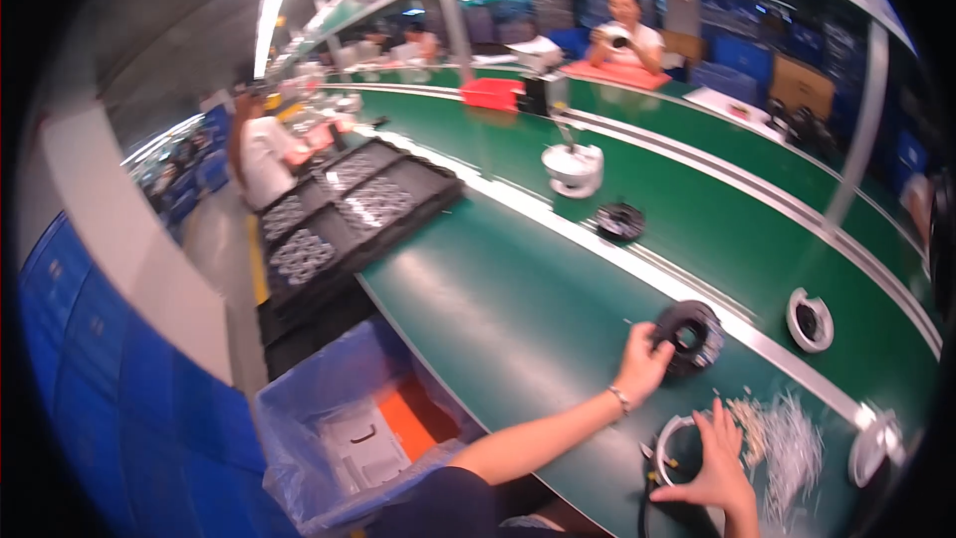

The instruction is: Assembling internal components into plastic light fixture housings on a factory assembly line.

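My left hand [642, 361] reaches out over the green bench and grips a black ring-shaped part [690, 336] by its near edge, close to the metal rail. Lower down, my right hand [715, 466] rests with spread fingers on a white-rimmed ring part [669, 443] at the bench's near edge. A heap of small pale clipped pieces [787, 436] lies just right of that hand.
A white ring part [810, 319] and another black ring part [619, 222] lie on the green conveyor [717, 219] beyond the rail. Black trays [349, 209] of small parts sit at left, above a bin with a blue bag [339, 418]. People work further along.
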Motion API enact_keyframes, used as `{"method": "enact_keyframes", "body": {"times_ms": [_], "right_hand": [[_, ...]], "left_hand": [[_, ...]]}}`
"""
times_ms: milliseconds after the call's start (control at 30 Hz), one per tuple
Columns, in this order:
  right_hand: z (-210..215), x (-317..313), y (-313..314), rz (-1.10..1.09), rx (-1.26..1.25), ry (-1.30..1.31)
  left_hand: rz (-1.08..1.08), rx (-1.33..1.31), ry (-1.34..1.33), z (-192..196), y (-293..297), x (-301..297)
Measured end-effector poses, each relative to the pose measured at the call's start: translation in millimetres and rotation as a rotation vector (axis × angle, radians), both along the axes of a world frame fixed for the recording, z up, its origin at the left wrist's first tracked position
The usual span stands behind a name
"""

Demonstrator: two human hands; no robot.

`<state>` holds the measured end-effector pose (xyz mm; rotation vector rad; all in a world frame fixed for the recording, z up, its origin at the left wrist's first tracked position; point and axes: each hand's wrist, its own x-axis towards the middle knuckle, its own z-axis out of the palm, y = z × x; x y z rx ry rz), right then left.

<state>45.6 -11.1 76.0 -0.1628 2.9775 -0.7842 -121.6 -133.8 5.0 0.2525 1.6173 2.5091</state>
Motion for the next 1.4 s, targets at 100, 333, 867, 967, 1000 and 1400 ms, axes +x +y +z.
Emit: {"method": "enact_keyframes", "body": {"times_ms": [100, 333, 867, 967, 1000, 1400], "right_hand": [[16, -11, -3, 0.021, 0.023, -0.036], [25, -5, 1, -0.074, -0.145, 0.272], [-10, 4, 3, -0.391, -0.631, 0.462], [1, 5, -8, -0.279, -0.367, 0.467], [1, 4, -11, -0.260, -0.350, 0.460], [2, 8, -10, -0.180, -0.277, 0.557]], "left_hand": [[0.043, -0.086, 0.038, 5, -17, -3], [-0.096, 0.118, 0.113, 22, -20, 2], [-1.194, 0.417, -0.394, 54, -14, 60], [-1.008, 0.333, -0.605, 50, -14, 57], [-0.981, 0.300, -0.596, 51, -11, 57], [-0.863, 0.300, -0.589, 59, -6, 72]]}}
